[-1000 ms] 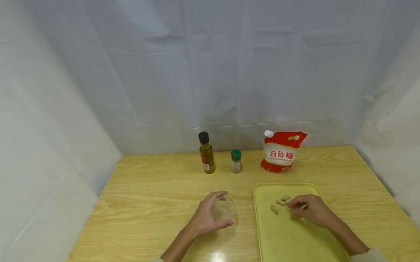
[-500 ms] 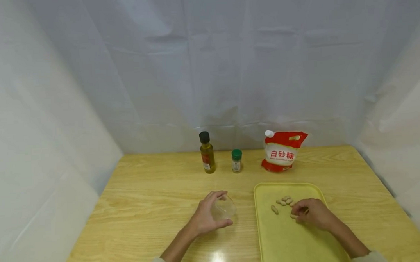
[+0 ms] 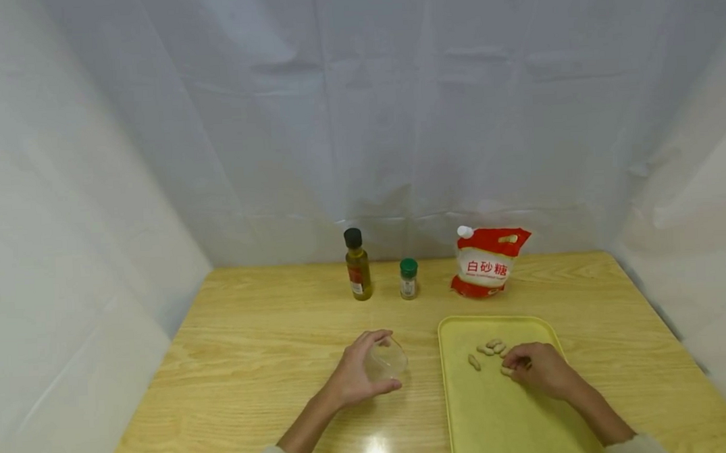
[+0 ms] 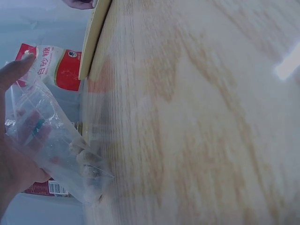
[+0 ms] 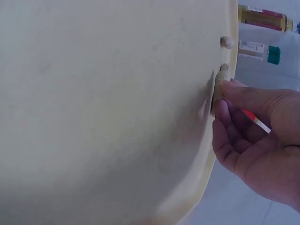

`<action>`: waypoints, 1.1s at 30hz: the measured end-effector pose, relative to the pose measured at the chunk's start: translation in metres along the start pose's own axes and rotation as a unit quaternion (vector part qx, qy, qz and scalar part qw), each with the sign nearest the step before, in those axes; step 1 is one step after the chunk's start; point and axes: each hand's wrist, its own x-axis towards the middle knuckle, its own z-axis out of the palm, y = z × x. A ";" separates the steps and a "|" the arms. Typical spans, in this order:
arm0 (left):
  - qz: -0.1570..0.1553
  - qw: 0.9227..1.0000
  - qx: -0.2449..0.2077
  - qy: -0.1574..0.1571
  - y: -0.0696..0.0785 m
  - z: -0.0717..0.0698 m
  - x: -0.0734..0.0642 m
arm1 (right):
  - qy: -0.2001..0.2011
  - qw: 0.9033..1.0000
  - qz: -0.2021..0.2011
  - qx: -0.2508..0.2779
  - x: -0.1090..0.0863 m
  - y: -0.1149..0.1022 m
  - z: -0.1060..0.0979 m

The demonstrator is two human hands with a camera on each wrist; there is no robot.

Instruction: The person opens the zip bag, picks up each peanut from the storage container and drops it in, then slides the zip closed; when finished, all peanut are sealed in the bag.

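My left hand (image 3: 356, 375) grips a clear see-through container (image 3: 388, 359) from its left side, thumb and fingers spread around it. In the left wrist view several pale peanuts (image 4: 87, 164) show through the lower end of this container (image 4: 56, 136). Over the yellow tray (image 3: 446, 398) my right hand (image 3: 542, 369) pinches a peanut (image 5: 219, 89) between thumb and fingers, close to the tray surface. Other unshelled peanuts (image 3: 486, 350) lie just left of that hand, one peanut (image 3: 474, 362) a little apart from them. The curled fingers partly hide the pinched peanut.
At the table's back stand an oil bottle (image 3: 358, 270) with a black cap, a small green-capped jar (image 3: 408, 280) and a red and white sugar pouch (image 3: 486, 265). Behind them hangs a pale sheet (image 3: 372, 152). Wooden tabletop (image 3: 252, 339) surrounds the tray.
My right hand has shifted slightly right, and a peanut now shows at its fingertips, apart from the others. The left hand and its container stay in place.
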 end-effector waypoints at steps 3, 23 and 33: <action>-0.001 1.000 0.000 -0.001 0.000 0.000 0.000 | 0.003 1.000 -0.008 0.005 0.002 -0.002 0.001; -0.013 1.000 -0.009 -0.002 -0.002 0.002 -0.001 | 0.007 0.996 -0.013 0.092 0.045 -0.063 0.024; -0.018 1.000 -0.011 -0.006 -0.002 0.002 -0.001 | 0.013 0.995 -0.046 0.085 0.066 -0.100 0.041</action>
